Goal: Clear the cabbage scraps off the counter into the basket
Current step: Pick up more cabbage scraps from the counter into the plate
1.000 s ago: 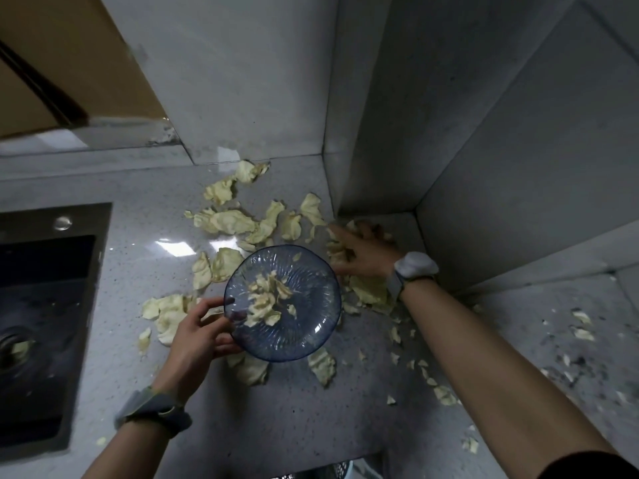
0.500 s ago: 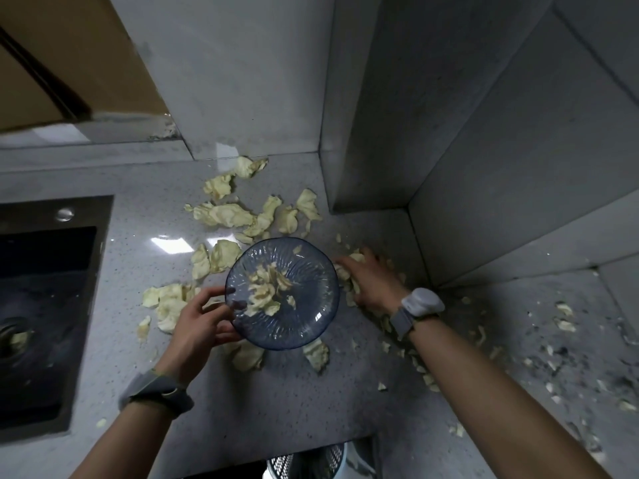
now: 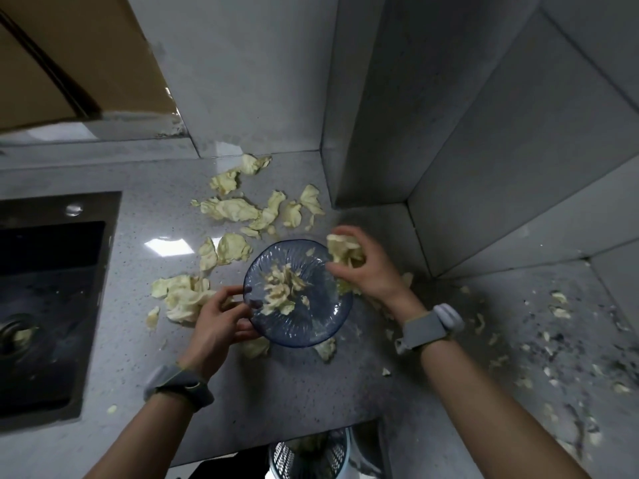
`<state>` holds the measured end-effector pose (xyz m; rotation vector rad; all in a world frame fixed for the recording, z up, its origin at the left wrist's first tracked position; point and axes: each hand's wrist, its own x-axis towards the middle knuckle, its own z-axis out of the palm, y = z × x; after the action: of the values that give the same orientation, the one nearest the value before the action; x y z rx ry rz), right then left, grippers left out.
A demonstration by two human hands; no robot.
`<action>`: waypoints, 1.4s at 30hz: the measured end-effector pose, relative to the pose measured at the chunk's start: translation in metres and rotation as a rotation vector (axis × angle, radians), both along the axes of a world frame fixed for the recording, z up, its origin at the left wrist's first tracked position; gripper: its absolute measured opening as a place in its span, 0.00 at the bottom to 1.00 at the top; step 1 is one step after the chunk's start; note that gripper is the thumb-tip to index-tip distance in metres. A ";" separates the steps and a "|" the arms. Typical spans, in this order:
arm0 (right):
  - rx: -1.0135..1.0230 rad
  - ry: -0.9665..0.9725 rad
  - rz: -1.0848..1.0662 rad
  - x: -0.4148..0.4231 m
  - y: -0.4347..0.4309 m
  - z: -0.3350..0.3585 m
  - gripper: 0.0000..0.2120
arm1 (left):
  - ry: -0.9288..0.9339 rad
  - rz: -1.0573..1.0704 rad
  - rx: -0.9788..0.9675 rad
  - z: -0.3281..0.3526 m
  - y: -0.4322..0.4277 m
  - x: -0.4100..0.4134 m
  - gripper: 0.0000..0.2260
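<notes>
Pale yellow cabbage scraps (image 3: pixel 231 209) lie scattered over the grey speckled counter (image 3: pixel 145 278), mostly behind and left of a blue glass plate (image 3: pixel 321 323). My left hand (image 3: pixel 216 318) grips the plate's left rim and holds it just above the counter; a small heap of scraps sits in its middle. At the plate's far right edge, my right hand (image 3: pixel 366 271) is closed on a bunch of cabbage scraps (image 3: pixel 344 248). A white slotted basket (image 3: pixel 311 454) shows below the counter's front edge, with scraps inside.
A dark sink (image 3: pixel 45 305) is set into the counter at the left, a scrap near its drain. Grey tiled walls form a corner behind the scraps. Small crumbs litter the darker counter stretch (image 3: pixel 553 340) at the right.
My right hand swept from the wall corner toward the plate, gathered scraps and lifted them to the plate's rim. The plate and my left hand stayed in place.
</notes>
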<state>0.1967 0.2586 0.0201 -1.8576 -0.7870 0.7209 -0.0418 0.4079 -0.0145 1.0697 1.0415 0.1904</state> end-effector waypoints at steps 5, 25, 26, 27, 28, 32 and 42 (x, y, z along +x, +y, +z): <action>-0.255 -0.109 0.344 -0.060 0.011 0.009 0.37 | -0.023 0.007 -0.031 -0.002 -0.009 -0.002 0.11; -0.695 -0.090 -0.387 0.037 -0.049 -0.056 0.45 | 0.037 0.069 0.060 -0.006 0.028 -0.065 0.13; -0.699 -0.097 -0.338 0.034 -0.039 -0.052 0.43 | 0.039 0.070 0.060 -0.006 0.030 -0.067 0.13; -0.692 -0.091 -0.296 0.029 -0.026 -0.048 0.43 | 0.040 0.073 0.059 -0.006 0.032 -0.068 0.13; -0.673 -0.061 -0.266 0.022 -0.012 -0.046 0.43 | 0.041 0.075 0.056 -0.006 0.033 -0.069 0.13; -0.652 -0.001 -0.132 -0.011 0.040 -0.043 0.45 | 0.024 0.084 0.036 -0.005 0.038 -0.072 0.13; -0.632 -0.050 -0.260 -0.039 0.054 -0.049 0.11 | 0.012 0.085 0.036 -0.006 0.044 -0.080 0.13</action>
<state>0.1581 0.3123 -0.0293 -2.4944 -0.3466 0.8142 -0.1220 0.4522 -0.0208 1.0611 1.0994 0.2728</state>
